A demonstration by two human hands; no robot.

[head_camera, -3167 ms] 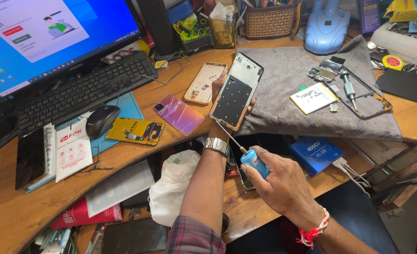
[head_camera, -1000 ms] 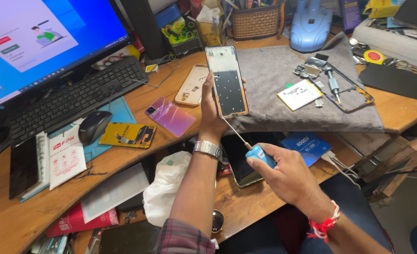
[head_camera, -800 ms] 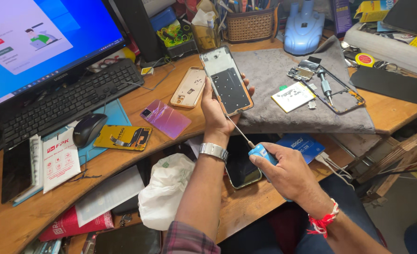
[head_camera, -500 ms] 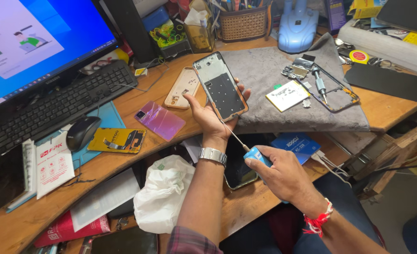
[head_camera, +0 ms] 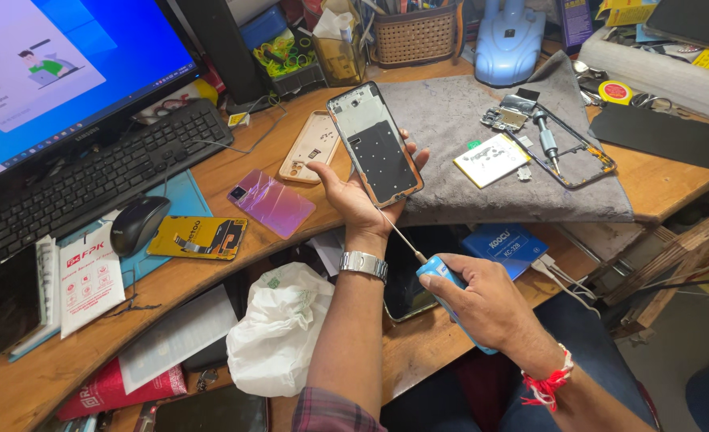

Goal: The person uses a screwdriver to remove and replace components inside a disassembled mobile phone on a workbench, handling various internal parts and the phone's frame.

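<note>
My left hand (head_camera: 357, 196) holds an opened phone frame (head_camera: 374, 144) upright over the desk edge, its bare inner side towards me. My right hand (head_camera: 486, 302) grips a blue-handled screwdriver (head_camera: 442, 286); its thin shaft reaches up to the lower edge of the frame. A steel watch sits on my left wrist. A pink cracked back cover (head_camera: 271, 202) and a beige phone case (head_camera: 312, 146) lie left of the frame.
A grey cloth (head_camera: 482, 160) carries a battery (head_camera: 491, 160), a phone mid-frame (head_camera: 570, 148) and small parts. Keyboard (head_camera: 98, 180), mouse (head_camera: 137, 224), monitor (head_camera: 58, 72), yellow part (head_camera: 198, 238), white plastic bag (head_camera: 278, 328), blue box (head_camera: 505, 246) and wicker basket (head_camera: 414, 32) surround.
My left hand has tilted and shifted the phone frame slightly while the view moved; my right hand keeps the screwdriver tip at the frame's lower edge.
</note>
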